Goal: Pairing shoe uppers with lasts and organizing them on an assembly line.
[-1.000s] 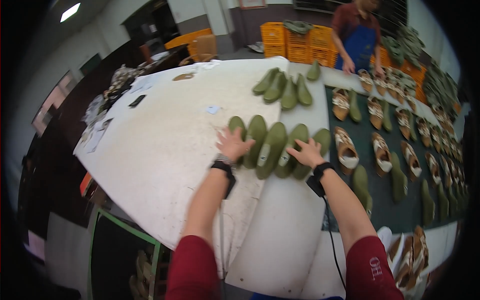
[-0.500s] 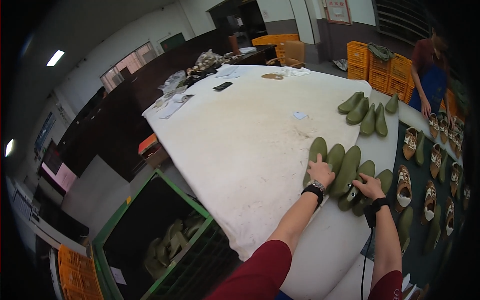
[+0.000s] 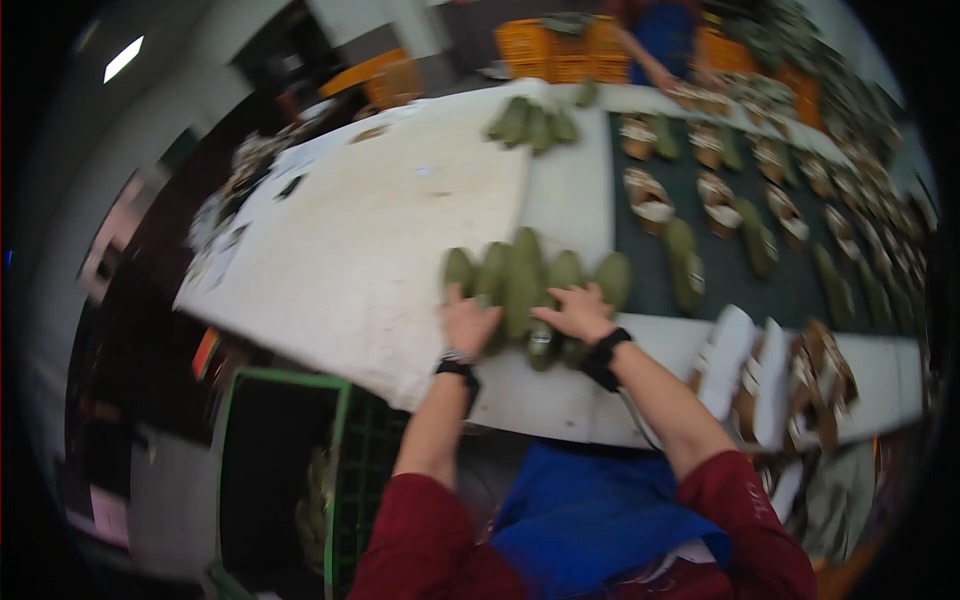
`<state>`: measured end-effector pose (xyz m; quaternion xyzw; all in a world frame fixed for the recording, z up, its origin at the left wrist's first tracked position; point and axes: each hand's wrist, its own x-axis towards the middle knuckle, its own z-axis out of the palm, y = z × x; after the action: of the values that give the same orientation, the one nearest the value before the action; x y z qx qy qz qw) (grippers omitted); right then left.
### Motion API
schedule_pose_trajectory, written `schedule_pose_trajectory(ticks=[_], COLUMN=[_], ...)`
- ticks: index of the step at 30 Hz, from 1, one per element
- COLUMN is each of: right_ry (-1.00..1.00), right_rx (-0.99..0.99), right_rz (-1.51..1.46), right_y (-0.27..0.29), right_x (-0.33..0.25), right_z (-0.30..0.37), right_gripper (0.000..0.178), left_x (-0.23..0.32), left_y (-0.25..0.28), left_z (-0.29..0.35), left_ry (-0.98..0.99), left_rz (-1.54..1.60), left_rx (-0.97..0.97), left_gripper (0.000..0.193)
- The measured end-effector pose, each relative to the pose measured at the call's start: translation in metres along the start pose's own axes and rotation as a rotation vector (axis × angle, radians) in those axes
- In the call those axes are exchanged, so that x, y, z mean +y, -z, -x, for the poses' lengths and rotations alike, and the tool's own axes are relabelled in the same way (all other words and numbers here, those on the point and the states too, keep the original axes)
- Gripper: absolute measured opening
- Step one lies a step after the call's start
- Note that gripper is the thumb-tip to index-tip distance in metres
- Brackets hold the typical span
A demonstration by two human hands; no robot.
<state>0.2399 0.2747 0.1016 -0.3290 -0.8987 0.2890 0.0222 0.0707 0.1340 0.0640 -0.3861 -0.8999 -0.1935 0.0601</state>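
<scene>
Several green shoe lasts (image 3: 523, 272) lie side by side in a row on the white table, toes pointing away from me. On the left of the row, my left hand (image 3: 470, 322) rests on the near ends of the lasts, fingers apart. My right hand (image 3: 578, 312) lies over the lasts on the right with its fingers spread. Both hands touch the lasts, and none is lifted. Motion blur softens the fingertips, and the hands partly cover the lasts' near ends.
More green lasts (image 3: 530, 122) stand at the table's far edge. Brown-and-white shoes (image 3: 720, 200) and lasts cover a dark green mat (image 3: 640, 290) on the right. White and brown shoe pieces (image 3: 728, 360) sit nearer me. A green-framed cart (image 3: 290, 376) holds lasts. Another person (image 3: 660, 45) stands beyond.
The view has swung right, so the table, lasts and hands appear farther left and the mat of shoes shows more. Both hands remain on the same row of lasts.
</scene>
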Motion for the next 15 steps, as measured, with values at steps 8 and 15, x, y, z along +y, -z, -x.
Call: schedule_pose_trajectory(ticks=[8, 15], right_ry=[0.382, 0.003], right_rx=[0.076, 0.561], right_rz=[-0.276, 0.003], right_y=[0.06, 0.116], right_x=[0.083, 0.172], right_z=[0.155, 0.312], right_gripper=[0.05, 0.041], left_x=[0.016, 0.148], left_y=[0.009, 0.048], left_z=[0.048, 0.116], left_ry=[-0.027, -0.558], left_rz=[-0.119, 0.497], left_rx=[0.098, -0.074], left_gripper=[0.057, 0.051])
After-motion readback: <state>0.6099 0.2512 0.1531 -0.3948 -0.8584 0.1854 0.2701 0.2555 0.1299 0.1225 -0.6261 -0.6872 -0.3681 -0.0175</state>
